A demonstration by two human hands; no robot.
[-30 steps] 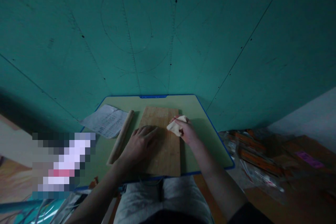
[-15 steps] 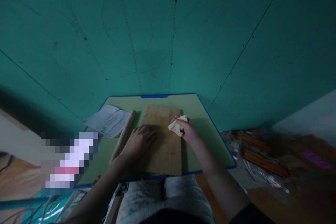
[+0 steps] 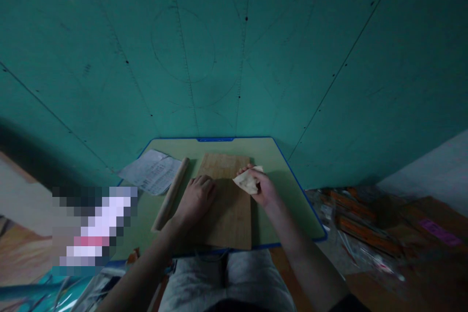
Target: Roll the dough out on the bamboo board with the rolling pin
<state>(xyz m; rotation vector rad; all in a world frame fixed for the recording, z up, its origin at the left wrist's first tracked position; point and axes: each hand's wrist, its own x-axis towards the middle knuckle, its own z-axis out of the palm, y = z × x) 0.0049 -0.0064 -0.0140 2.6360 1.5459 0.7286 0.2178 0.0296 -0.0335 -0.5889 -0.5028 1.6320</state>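
Note:
A wooden board lies flat in front of me. My left hand rests on its left part, palm down, fingers bent and lying on the wood, holding nothing visible; the fingertips are partly hidden. At the board's right edge, my right hand is closed on a cream-coloured cloth. The cloth is folded into a flat piece with faint dark marks, its lower left corner over the board. Whether it touches the wood I cannot tell. A rolling pin lies lengthwise just left of the board, near my left hand.
The small table has a blue rim and stands against a green wall. A printed sheet lies at its left. Plastic-wrapped items and a cardboard box sit on the floor at right; a blurred patch hides something at left.
My right hand has turned the cloth, which now shows a flatter, marked face. The fingers of my left hand have drawn in and bent more. The view has tilted slightly up.

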